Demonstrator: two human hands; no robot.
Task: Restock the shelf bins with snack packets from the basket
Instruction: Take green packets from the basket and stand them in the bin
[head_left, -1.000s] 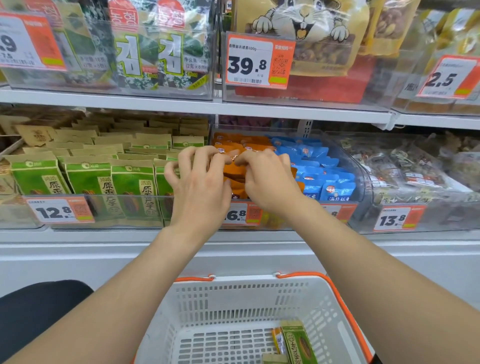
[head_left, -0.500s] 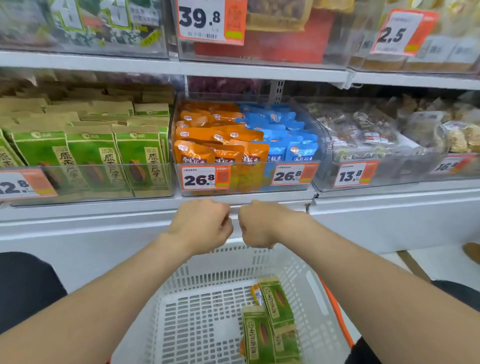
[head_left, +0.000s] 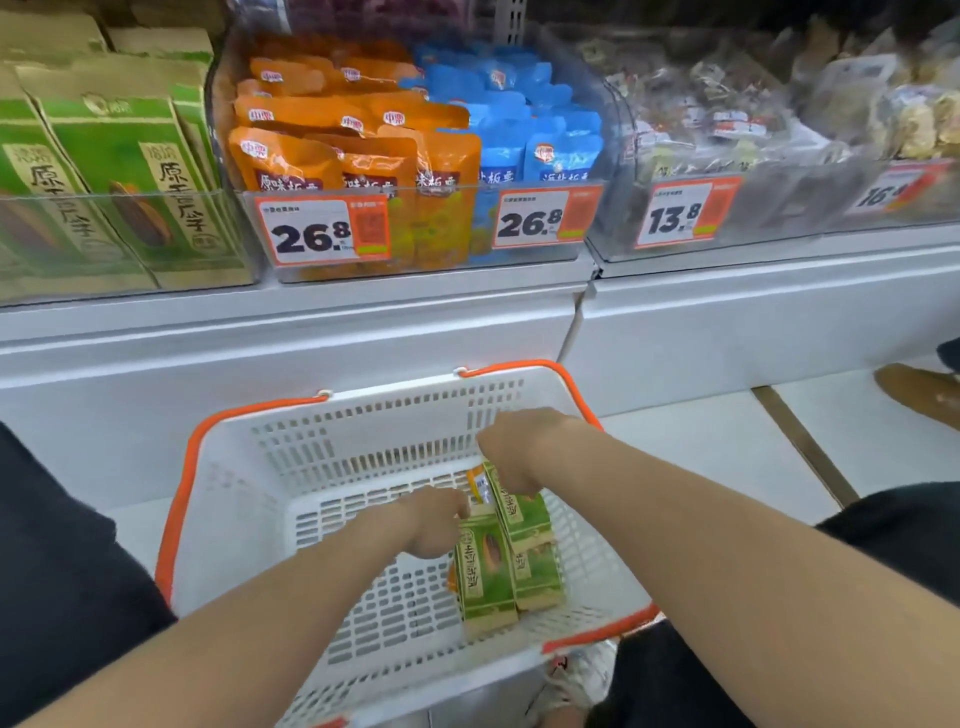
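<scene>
In the lower centre of the frame, a white basket (head_left: 234, 467) w/ an orange rim sits on the floor below the shelf, and both hands are down inside it. The only stock seen there is a small bunch of green pkts (head_left: 493, 577) lying toward the basket's right side, plus one orange pkt (head_left: 475, 486) poking out at their upper end. The left hand (head_left: 434, 525) has curled fingers touching the upper left edge of the bunch; whether its grip is pinching a pkt or only resting there can't be told. The right hand (head_left: 514, 449) covers the top end of one green pkt w/ its fingers hidden, so its grip can't be told either. Along the top of the frame the shelf bins look well filled: the green bin (head_left: 104, 234) at upper left, and the centre bin (head_left: 441, 228) w/ orange and blue pouches. Judged from this, restocking is nearly done: approx a handful of pkts is left to lift out and slot into the matching bins.
</scene>
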